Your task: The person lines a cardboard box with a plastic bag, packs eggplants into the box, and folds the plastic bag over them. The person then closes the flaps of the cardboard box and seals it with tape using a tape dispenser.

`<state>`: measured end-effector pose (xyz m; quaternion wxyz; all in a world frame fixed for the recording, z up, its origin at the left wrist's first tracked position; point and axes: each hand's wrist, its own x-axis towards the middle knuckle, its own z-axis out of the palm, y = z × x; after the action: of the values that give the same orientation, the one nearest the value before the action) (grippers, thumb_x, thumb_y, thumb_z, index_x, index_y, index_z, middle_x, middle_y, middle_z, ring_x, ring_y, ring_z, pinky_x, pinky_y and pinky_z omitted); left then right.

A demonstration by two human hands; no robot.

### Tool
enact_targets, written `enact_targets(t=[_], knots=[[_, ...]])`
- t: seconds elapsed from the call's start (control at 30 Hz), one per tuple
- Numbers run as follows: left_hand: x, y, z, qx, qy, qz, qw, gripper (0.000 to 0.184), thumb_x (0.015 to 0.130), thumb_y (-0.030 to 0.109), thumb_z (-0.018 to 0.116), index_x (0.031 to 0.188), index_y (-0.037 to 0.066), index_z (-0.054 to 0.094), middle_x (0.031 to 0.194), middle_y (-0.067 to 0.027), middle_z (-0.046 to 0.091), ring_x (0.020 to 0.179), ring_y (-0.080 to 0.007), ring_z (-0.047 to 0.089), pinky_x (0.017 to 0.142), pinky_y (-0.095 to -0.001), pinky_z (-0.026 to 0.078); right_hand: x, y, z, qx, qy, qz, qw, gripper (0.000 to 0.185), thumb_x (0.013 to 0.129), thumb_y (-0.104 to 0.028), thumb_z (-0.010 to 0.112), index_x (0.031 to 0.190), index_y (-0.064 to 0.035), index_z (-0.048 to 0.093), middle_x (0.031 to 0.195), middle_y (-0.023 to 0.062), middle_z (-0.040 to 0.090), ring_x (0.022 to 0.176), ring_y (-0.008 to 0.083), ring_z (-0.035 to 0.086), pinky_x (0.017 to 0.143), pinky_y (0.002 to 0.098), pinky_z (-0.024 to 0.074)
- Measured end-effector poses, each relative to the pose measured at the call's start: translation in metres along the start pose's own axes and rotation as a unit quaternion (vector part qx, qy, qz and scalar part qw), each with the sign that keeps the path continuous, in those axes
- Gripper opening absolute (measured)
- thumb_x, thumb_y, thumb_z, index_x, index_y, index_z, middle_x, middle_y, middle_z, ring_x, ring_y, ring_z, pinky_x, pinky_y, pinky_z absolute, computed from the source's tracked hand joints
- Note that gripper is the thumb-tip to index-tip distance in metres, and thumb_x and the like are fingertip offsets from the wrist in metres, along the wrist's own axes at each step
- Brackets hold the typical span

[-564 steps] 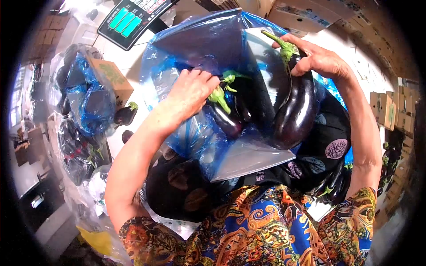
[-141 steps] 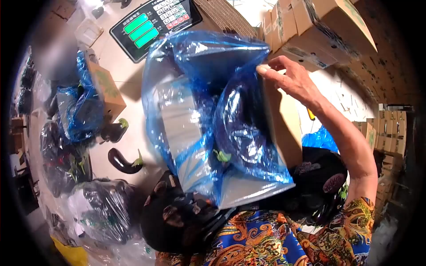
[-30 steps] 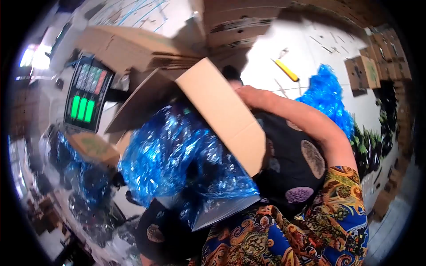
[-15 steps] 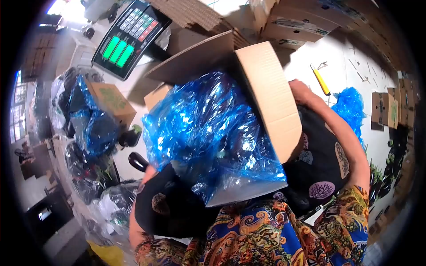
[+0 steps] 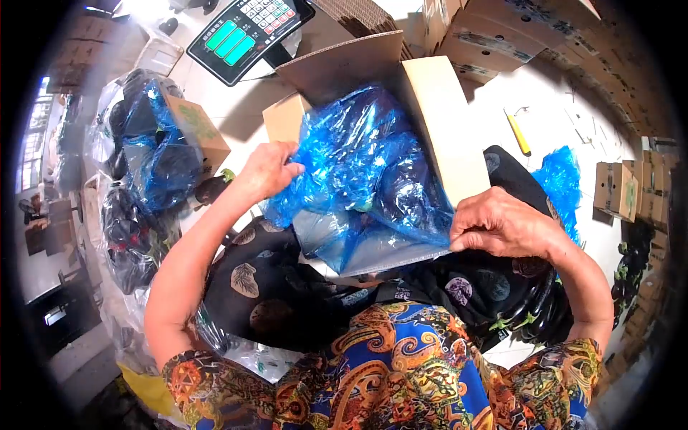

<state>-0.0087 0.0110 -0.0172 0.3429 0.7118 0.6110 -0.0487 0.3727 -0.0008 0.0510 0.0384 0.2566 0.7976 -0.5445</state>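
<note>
Left hand (image 5: pixel 269 172) grips edge of crinkled blue plastic liner (image 5: pixel 344 158) inside open cardboard box (image 5: pixel 448 129) set between person's knees. Right hand (image 5: pixel 498 223) pinches liner at near flap's outer corner, thumb and fingers together. Dark eggplants (image 5: pixel 405 190) show through film. Scale display (image 5: pixel 233 43) glows beyond; yellow-handled tool (image 5: pixel 517 132) lies on floor (image 5: pixel 494 107), near loose blue plastic (image 5: pixel 561 188).

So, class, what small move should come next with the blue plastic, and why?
Probably the left hand should tuck the blue plastic inward: it spills over the open box's left side, while the right hand grips the near flap's corner.
</note>
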Motion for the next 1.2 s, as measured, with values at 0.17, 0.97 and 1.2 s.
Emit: enact_targets(t=[0.17,0.97,1.2], knots=[[-0.027,0.025,0.014,-0.307,-0.016,0.013,0.952,0.029,0.089,0.021,0.066,0.108,-0.001,0.062,0.093,-0.0028,0.066,0.087,-0.0125,0.057,0.080,-0.0305,0.046,-0.011,-0.025,-0.012,0.235,0.096,0.019,0.967,0.018,0.095,-0.019,0.060,0.085,-0.0039,0.064,0.078,-0.0012,0.061,0.077,0.0081,0.056,0.069,0.0274,0.0455],[-0.094,0.123,-0.010,-0.810,-0.057,0.235,0.534,0.052,0.091,0.006,0.044,0.141,0.001,0.033,0.090,-0.0129,0.052,0.072,-0.0178,0.047,0.069,-0.0332,0.043,0.049,-0.090,0.056,0.385,0.243,-0.022,0.890,0.021,0.085,-0.018,0.077,0.080,-0.0041,0.062,0.067,-0.0074,0.054,0.063,-0.0005,0.045,0.055,0.0196,0.0371],[-0.100,0.128,-0.012,-0.810,-0.085,0.239,0.528,0.054,0.090,0.005,0.043,0.142,0.002,0.031,0.089,-0.0123,0.052,0.071,-0.0154,0.047,0.065,-0.0289,0.042,0.049,-0.111,0.061,0.292,0.318,-0.076,0.899,0.023,0.078,-0.014,0.081,0.080,-0.0030,0.061,0.067,-0.0032,0.059,0.062,0.0012,0.048,0.056,0.0200,0.0401]])
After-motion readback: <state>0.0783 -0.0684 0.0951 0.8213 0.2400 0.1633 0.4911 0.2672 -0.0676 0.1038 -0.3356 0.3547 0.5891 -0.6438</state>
